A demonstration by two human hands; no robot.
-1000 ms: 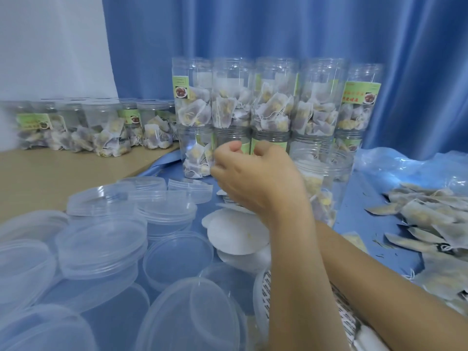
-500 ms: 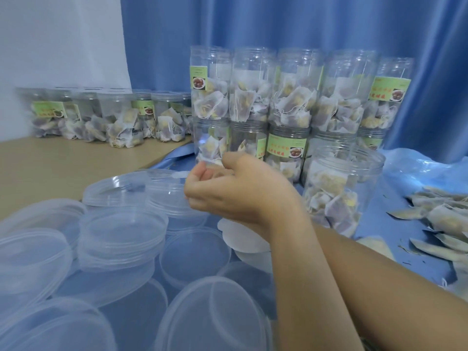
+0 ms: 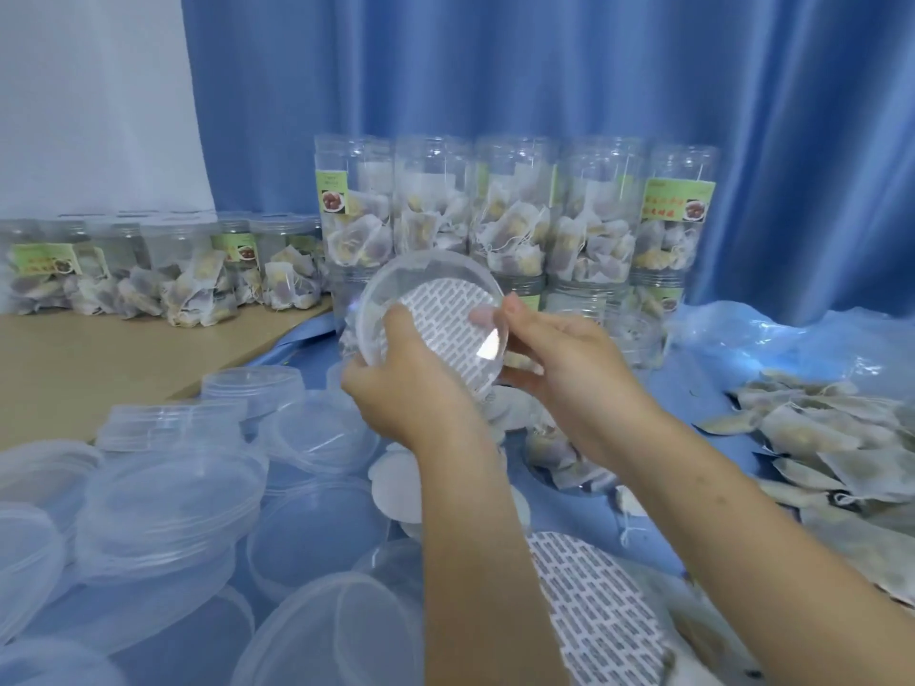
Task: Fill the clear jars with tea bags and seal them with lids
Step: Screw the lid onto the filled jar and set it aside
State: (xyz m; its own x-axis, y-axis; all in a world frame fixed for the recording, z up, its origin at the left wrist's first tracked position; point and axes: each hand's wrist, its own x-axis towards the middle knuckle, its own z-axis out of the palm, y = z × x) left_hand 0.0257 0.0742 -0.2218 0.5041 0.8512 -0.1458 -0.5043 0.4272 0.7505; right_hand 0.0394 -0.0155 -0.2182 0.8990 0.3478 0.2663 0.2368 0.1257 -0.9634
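While left hand (image 3: 396,388) grips lid (image 3: 431,314), right hand (image 3: 569,368) fingers pinch rim

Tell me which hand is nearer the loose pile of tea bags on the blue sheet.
Right. The right hand holds the clear round lid just left of the tea bag pile; the left hand grips the lid's far side, farther away.

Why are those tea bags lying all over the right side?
They look messy, but nothing seems spilled by accident: the loose tea bags lie heaped on the blue sheet, apparently waiting to go into jars. Nothing looks broken.
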